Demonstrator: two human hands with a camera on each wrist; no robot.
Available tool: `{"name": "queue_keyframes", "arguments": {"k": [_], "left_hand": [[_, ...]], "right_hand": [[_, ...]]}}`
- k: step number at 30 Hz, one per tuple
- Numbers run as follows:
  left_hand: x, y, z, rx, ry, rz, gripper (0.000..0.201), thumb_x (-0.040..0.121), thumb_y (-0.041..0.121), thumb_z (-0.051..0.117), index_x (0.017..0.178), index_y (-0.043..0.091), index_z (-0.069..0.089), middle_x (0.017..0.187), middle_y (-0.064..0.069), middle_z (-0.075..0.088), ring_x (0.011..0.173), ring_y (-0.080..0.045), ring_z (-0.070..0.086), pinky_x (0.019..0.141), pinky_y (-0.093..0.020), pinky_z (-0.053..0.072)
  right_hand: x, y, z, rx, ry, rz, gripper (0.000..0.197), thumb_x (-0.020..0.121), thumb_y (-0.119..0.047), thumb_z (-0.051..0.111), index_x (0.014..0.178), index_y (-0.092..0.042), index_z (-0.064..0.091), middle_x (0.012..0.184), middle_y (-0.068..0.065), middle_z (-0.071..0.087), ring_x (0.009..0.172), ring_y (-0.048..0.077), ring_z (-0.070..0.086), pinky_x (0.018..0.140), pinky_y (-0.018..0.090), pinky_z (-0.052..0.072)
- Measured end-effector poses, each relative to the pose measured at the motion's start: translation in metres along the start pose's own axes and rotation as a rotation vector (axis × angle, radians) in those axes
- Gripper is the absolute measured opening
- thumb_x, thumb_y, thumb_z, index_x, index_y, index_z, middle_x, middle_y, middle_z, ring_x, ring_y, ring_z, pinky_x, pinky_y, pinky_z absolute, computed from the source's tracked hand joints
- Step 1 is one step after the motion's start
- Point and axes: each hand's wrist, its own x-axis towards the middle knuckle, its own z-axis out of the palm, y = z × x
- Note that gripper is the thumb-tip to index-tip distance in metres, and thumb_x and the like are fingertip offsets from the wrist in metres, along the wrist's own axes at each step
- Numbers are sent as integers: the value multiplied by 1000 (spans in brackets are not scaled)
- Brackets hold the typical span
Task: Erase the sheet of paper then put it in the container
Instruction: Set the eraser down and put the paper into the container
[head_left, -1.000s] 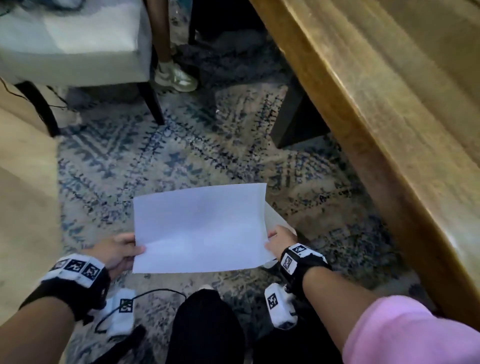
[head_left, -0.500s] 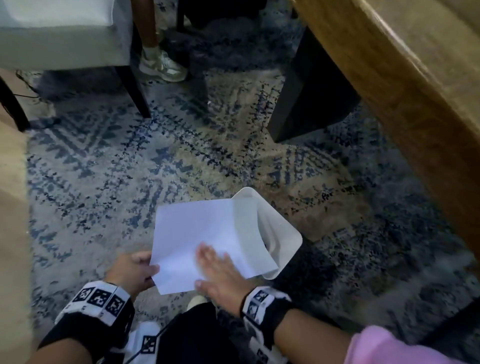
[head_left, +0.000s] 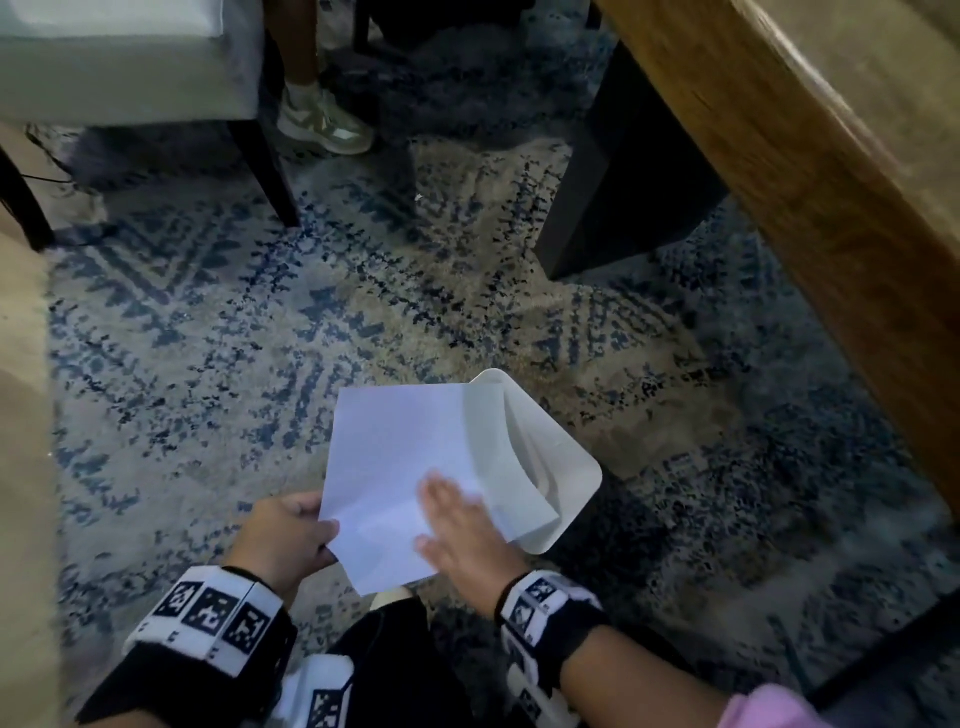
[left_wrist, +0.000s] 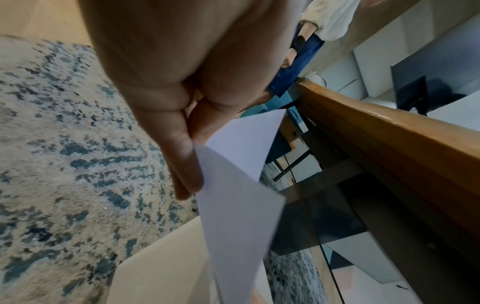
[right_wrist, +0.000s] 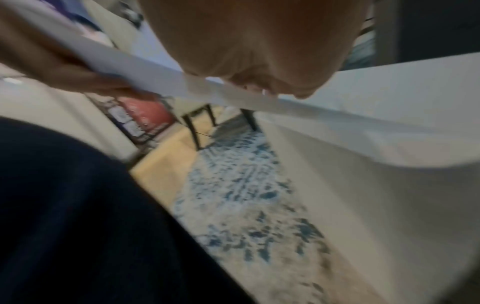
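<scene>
The left hand (head_left: 291, 540) pinched the sheet of paper (head_left: 400, 467) by its corner; the right hand (head_left: 462, 535) lay flat on it, fingers straight, bending it into the white container (head_left: 576, 483) on the rug (head_left: 260, 364).

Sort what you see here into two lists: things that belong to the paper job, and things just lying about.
Job: sheet of paper, white container, left hand, right hand.
Lying about: rug, wooden table, chair, shoe.

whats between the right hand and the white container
Only the sheet of paper: the right hand lies flat on it, and its far end curls into the container. The head view shows this.
</scene>
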Motion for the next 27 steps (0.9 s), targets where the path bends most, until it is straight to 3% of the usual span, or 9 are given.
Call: {"name": "queue_keyframes", "arguments": {"k": [3, 7, 9, 12, 14, 17, 20, 24, 27], "left_hand": [[-2, 1, 7, -3, 11, 30, 32, 84, -15, 43, 112, -8, 55, 102, -14, 63, 82, -29, 60, 67, -34, 56], [-3, 1, 7, 38, 38, 45, 31, 83, -14, 45, 107, -4, 61, 100, -12, 64, 82, -29, 62, 79, -39, 51], [-4, 5, 9, 74, 44, 47, 30, 80, -15, 46, 93, 2, 67, 91, -13, 69, 87, -32, 66, 88, -48, 52], [-1, 7, 16, 107, 26, 52, 38, 76, -16, 47, 78, 14, 70, 59, 4, 72, 83, -31, 67, 86, -53, 52], [-6, 11, 20, 118, 34, 47, 43, 76, -17, 44, 66, 18, 66, 49, 11, 69, 78, -28, 66, 83, -47, 54], [-15, 20, 21, 133, 57, 66, 35, 78, -17, 43, 73, 11, 65, 78, -8, 70, 81, -30, 65, 71, -35, 56], [-16, 24, 24, 139, 45, 74, 32, 79, -18, 43, 83, 5, 65, 85, -11, 67, 80, -30, 64, 72, -36, 57], [-19, 27, 29, 116, 7, 83, 39, 78, -20, 39, 83, 9, 66, 67, -4, 69, 72, -27, 65, 57, -29, 58], [-26, 32, 29, 99, 2, 77, 38, 80, -21, 38, 91, 6, 64, 83, -7, 65, 75, -26, 62, 67, -30, 55]], "right_hand": [[0, -5, 7, 87, -52, -51, 53, 103, -37, 23, 145, -33, -9, 157, -9, -15, 142, 4, -18, 113, 27, -12], [4, 37, -6, 117, 72, 416, 62, 102, -40, 27, 152, -18, -2, 159, 4, -15, 146, 20, -13, 118, 37, -3], [3, 27, -8, 180, 158, 310, 65, 100, -41, 33, 152, -21, -2, 158, 0, -18, 145, 18, -16, 119, 38, -3], [4, -5, -1, 192, 15, 78, 62, 101, -41, 32, 152, -24, 0, 159, -1, -12, 146, 16, -12, 118, 37, -3], [10, 3, -3, 133, -41, 241, 59, 101, -44, 24, 152, -23, 4, 160, 6, -6, 147, 24, -6, 117, 42, 0], [15, 18, -19, 75, 84, 535, 64, 100, -49, 22, 152, -17, 5, 159, 13, -7, 146, 30, -8, 118, 45, 0], [19, -1, -27, 104, 197, 248, 68, 99, -47, 30, 152, -19, -2, 158, 4, -16, 145, 20, -15, 119, 38, -3], [27, -17, -13, 274, 74, -31, 61, 100, -43, 30, 150, -29, -1, 159, -4, -10, 144, 10, -12, 118, 32, -3], [33, 16, -11, 126, -38, 345, 57, 102, -41, 24, 152, -21, 6, 160, 6, -4, 147, 25, -2, 119, 46, 5]]}}
